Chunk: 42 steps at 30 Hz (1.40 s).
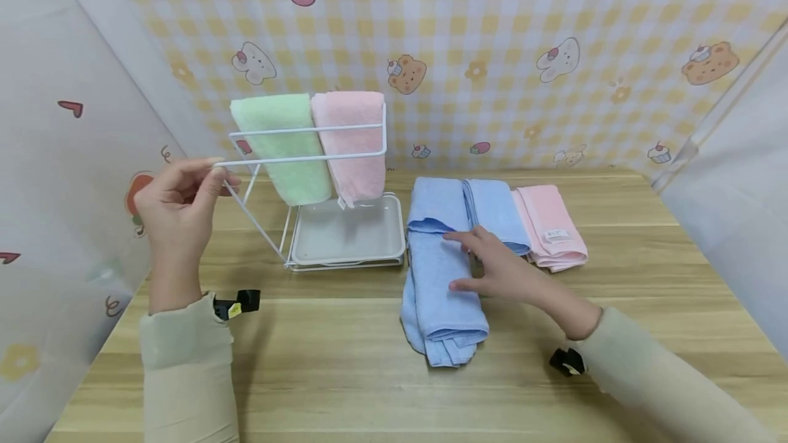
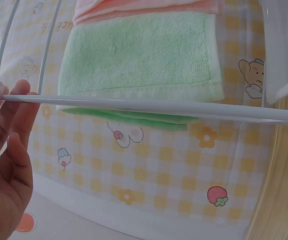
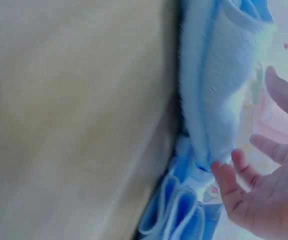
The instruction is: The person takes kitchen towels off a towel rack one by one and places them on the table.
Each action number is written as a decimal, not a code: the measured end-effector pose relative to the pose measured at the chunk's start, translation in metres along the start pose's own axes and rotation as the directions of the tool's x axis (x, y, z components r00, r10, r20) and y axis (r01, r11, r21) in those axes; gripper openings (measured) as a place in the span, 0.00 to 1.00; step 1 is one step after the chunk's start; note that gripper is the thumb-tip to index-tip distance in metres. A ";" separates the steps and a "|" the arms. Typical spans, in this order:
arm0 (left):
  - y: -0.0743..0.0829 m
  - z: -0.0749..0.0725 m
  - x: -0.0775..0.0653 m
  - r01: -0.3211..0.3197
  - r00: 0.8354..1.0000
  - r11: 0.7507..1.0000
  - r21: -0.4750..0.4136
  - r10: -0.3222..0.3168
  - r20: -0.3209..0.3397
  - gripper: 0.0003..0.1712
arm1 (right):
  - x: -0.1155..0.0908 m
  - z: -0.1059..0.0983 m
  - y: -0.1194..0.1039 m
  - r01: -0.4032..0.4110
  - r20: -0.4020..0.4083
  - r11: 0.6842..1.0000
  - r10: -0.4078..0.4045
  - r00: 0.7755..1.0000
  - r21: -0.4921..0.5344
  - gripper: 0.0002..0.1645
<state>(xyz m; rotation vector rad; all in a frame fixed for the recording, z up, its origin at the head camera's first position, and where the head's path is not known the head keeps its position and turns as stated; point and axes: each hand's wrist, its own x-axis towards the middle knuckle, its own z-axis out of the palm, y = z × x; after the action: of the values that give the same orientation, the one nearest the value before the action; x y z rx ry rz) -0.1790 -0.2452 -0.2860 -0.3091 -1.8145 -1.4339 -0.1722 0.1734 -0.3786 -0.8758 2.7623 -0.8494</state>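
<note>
My left hand [image 1: 185, 204] pinches the front corner of a white wire rack [image 1: 301, 158] between thumb and fingers; the left wrist view shows the same grip on its bar [image 2: 149, 105]. Over the rack's rear bars hang a green towel [image 1: 283, 149] and a pink towel [image 1: 353, 145]. Spread fingers of my right hand [image 1: 498, 265] hover at the near blue towel [image 1: 443, 286], which lies lengthwise in loose folds. Whether the fingertips touch it I cannot tell. In the right wrist view the hand [image 3: 269, 190] holds nothing beside the blue cloth [image 3: 214, 90].
A grey-white tray [image 1: 295, 241] sits in the rack's base. Right of the near blue towel lie another folded blue towel [image 1: 495, 210] and a folded pink towel [image 1: 550, 224] with a white label. A patterned curtain [image 1: 468, 33] stands behind the wooden table [image 1: 345, 368].
</note>
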 end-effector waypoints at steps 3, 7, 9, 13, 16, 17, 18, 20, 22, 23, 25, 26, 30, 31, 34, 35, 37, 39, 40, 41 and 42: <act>0.000 0.000 0.000 0.000 1.000 1.000 -0.011 0.000 0.001 0.09 | 0.012 -0.010 -0.003 0.038 -0.039 0.992 -0.034 0.999 0.124 0.41; 0.000 0.000 -0.001 -0.003 1.000 1.000 0.012 0.003 0.003 0.08 | 0.033 -0.024 -0.004 0.068 -0.097 0.956 -0.041 0.994 0.285 0.35; -0.001 0.000 -0.002 -0.004 1.000 1.000 0.020 0.004 0.005 0.08 | 0.045 -0.031 -0.003 0.081 -0.131 0.940 -0.039 0.991 0.332 0.33; -0.001 0.000 -0.002 -0.002 1.000 1.000 0.008 0.002 0.006 0.07 | 0.068 -0.045 -0.007 0.103 -0.184 0.871 -0.014 0.983 0.480 0.31; -0.002 0.000 -0.003 0.003 1.000 1.000 -0.014 -0.003 0.006 0.08 | 0.085 -0.055 -0.015 0.108 -0.199 0.785 0.020 0.980 0.610 0.31; -0.002 0.000 -0.003 0.005 1.000 1.000 -0.026 -0.005 0.007 0.09 | 0.090 -0.058 -0.018 0.113 -0.203 0.757 0.026 0.979 0.643 0.31; -0.002 0.000 -0.003 0.004 1.000 1.000 -0.027 -0.004 0.007 0.09 | 0.095 -0.060 -0.021 0.121 -0.209 0.735 0.028 0.978 0.667 0.31; -0.002 0.000 -0.003 0.003 1.000 1.000 -0.030 -0.002 0.008 0.09 | 0.104 -0.064 -0.026 0.136 -0.218 0.709 0.026 0.976 0.692 0.31; -0.002 0.000 -0.003 0.001 1.000 0.999 -0.034 -0.001 0.008 0.09 | 0.113 -0.066 -0.032 0.159 -0.231 0.690 0.012 0.973 0.706 0.30; -0.002 0.000 -0.003 0.001 1.000 0.999 -0.034 -0.001 0.007 0.08 | 0.118 -0.068 -0.035 0.170 -0.237 0.677 0.006 0.971 0.716 0.30; -0.001 0.000 -0.002 0.000 1.000 0.999 -0.042 0.000 0.007 0.09 | 0.126 -0.070 -0.041 0.184 -0.245 0.666 -0.001 0.969 0.723 0.29; -0.002 0.001 -0.002 -0.001 1.000 0.999 -0.043 0.001 0.006 0.09 | 0.129 -0.071 -0.044 0.192 -0.250 0.660 -0.007 0.968 0.726 0.29; -0.002 0.000 -0.001 -0.003 1.000 0.999 -0.041 0.004 0.002 0.09 | 0.143 -0.074 -0.057 0.212 -0.259 0.651 -0.024 0.965 0.729 0.29; -0.002 0.000 -0.001 -0.003 1.000 0.999 -0.035 0.003 -0.001 0.08 | 0.146 -0.075 -0.061 0.217 -0.260 0.651 -0.031 0.965 0.728 0.30; -0.002 -0.001 0.000 -0.007 1.000 1.000 -0.004 0.007 -0.006 0.08 | 0.155 -0.077 -0.070 0.229 -0.254 0.651 -0.057 0.966 0.724 0.30; -0.002 -0.001 0.000 -0.008 1.000 1.000 0.002 0.008 -0.006 0.08 | 0.157 -0.077 -0.073 0.227 -0.249 0.656 -0.062 0.967 0.719 0.30; -0.002 -0.001 0.000 -0.012 1.000 1.000 0.013 0.012 -0.005 0.08 | 0.163 -0.078 -0.079 0.219 -0.228 0.649 -0.071 0.971 0.729 0.30; -0.002 -0.002 0.000 -0.020 1.000 0.999 0.033 0.020 0.004 0.09 | 0.168 -0.080 -0.083 0.201 -0.201 0.647 -0.075 0.977 0.736 0.28; -0.002 -0.002 0.000 -0.016 1.000 1.000 0.025 0.016 0.008 0.09 | 0.170 -0.081 -0.085 0.190 -0.186 0.643 -0.075 0.980 0.742 0.28; -0.002 -0.002 0.000 -0.011 1.000 1.000 0.018 0.011 0.012 0.08 | 0.173 -0.082 -0.087 0.178 -0.172 0.638 -0.072 0.982 0.749 0.28; -0.002 -0.002 0.000 -0.007 1.000 1.000 0.020 0.006 0.015 0.08 | 0.176 -0.083 -0.088 0.167 -0.159 0.631 -0.070 0.985 0.758 0.27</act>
<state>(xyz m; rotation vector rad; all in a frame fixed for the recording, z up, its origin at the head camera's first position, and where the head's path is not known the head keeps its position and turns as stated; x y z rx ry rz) -0.1790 -0.2480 -0.2869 -0.3165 -1.8372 -1.4118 -0.2964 0.0550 -0.2520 -0.8211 2.0258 -1.9471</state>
